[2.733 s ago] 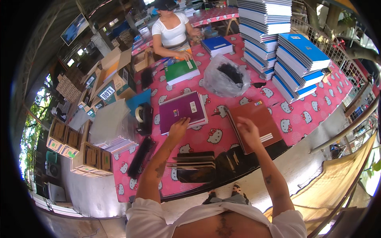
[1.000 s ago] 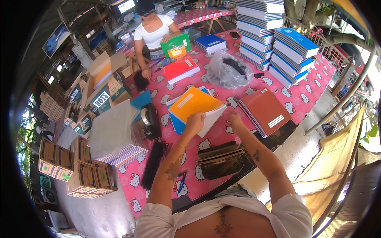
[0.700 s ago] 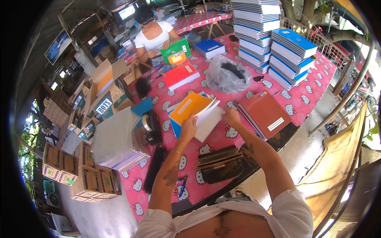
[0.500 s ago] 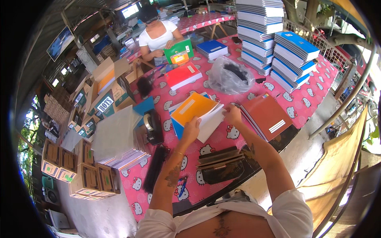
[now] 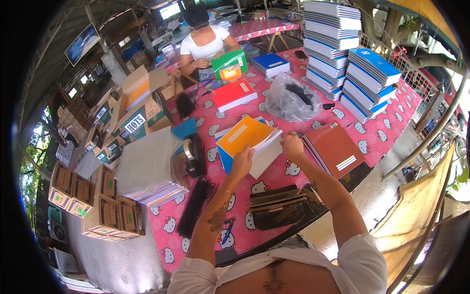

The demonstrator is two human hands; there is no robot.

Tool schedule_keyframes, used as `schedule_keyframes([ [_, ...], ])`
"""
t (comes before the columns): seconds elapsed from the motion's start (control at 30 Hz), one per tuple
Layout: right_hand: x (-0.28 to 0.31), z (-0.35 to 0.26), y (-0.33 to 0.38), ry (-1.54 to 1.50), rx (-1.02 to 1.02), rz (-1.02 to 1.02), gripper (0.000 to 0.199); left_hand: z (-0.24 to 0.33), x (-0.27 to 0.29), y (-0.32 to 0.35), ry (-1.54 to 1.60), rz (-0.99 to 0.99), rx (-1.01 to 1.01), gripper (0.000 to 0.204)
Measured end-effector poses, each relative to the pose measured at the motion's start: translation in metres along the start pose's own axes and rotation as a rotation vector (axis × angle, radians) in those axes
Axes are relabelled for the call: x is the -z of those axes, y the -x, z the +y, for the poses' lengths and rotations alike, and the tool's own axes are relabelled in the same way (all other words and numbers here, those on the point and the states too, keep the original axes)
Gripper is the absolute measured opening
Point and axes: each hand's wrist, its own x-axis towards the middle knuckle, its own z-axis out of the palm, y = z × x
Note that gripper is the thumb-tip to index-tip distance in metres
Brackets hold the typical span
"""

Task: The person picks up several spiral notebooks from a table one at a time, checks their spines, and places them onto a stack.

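"Orange notebook (image 5: 247, 134): state its location."

"On the counter (image 5: 399, 122), set in from the near edge, overlapping a blue notebook (image 5: 225, 159) that shows at its left. Its white pages (image 5: 264, 159) spread out to the right from under the cover."

"Condition of the hands?"

"Left hand (image 5: 242, 159): fingers pinching the lower side of the orange notebook, thumb uppermost. Right hand (image 5: 293, 145): fingers curled, at the right side of the pages. Whether they pinch a sheet, I cannot tell from here."

"Items alongside?"

"Just right of that hand, a brown notebook (image 5: 334, 149), near the counter's near right corner. Along the near edge, a black case (image 5: 281, 219); left of it, a blue tool (image 5: 226, 234) and a bundle of black coils (image 5: 193, 208). Toward the left edge, a pile topped with clear sheets (image 5: 144, 157), a black tape dispenser (image 5: 196, 161) beside it."

"Far side?"

"One co-worker (image 5: 204, 44), holding a green notebook (image 5: 223, 63) upright. Nearer, a red notebook (image 5: 235, 95) lies flat. Toward the far right corner stands a tall stack of blue notebooks (image 5: 329, 54)."
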Motion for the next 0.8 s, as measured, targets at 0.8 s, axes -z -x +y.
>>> schedule_keyframes([
  [0.8,0.072,-0.03,0.01,-1.309,-0.201,-0.169,0.072,0.131,0.117,-0.018,-0.015,0.117,0.038,0.032],
])
